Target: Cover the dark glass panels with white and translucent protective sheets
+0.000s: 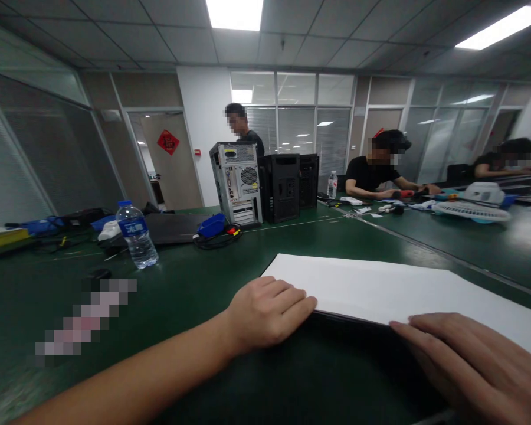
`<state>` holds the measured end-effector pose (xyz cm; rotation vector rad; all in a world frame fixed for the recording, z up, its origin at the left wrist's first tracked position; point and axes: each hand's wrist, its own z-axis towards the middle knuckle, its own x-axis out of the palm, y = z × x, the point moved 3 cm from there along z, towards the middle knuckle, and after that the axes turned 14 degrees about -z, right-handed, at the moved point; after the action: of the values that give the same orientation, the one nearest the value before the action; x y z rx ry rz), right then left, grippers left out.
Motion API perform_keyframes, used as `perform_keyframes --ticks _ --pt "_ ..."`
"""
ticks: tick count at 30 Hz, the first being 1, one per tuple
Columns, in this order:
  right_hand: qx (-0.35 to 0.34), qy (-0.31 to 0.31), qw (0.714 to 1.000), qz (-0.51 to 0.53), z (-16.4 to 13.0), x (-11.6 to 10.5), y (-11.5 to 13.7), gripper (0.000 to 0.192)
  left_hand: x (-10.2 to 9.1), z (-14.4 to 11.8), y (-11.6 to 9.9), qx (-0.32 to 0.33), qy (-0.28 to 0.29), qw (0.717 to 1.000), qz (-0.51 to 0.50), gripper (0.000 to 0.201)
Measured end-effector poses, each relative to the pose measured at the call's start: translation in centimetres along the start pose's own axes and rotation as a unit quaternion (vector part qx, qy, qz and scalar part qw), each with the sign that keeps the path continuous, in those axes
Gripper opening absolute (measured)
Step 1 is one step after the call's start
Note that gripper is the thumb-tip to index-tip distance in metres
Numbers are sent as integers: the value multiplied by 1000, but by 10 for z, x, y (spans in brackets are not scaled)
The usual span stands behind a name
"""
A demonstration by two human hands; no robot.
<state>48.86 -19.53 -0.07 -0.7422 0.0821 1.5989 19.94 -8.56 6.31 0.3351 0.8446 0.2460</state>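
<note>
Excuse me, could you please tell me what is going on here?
A person has both hands on a white sheet with a dark edge: the left hand curls over its near left part, the right hand is farther right along the near edge. Beyond it, computer towers stand on the green table; a water bottle stands to the left.

Bottle (pixel 137 236) on table (pixel 199 283), left of sheet (pixel 367 286); computer cases (pixel 282 192) behind sheet, right of bottle

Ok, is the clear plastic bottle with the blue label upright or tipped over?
Upright: the bottle stands on its base on the dark green tabletop, blue cap on top, though it looks slanted here.
</note>
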Motion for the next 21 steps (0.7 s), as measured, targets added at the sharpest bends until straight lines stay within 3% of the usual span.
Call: perform_keyframes --ticks 4,7,10,13,17,21 --pt "-1 -23 999 -34 22 -7 -8 69 -7 -2 0 -25 18 999 29 27" --pt "44 -14 996 -71 37 -9 -24 61 -23 -16 -3 -30 34 998 54 37" --pt "57 11 986 -154 49 -3 -46 34 -39 -44 -4 -35 68 995 60 37" --pt "38 29 975 -217 59 10 -69 39 -49 -82 -1 -66 128 988 62 31" --pt "49 81 961 -260 71 31 -101 41 -56 -137 12 -171 216 960 54 29" --pt "74 143 942 -295 79 50 -130 32 -64 -177 34 -377 238 895 28 27"
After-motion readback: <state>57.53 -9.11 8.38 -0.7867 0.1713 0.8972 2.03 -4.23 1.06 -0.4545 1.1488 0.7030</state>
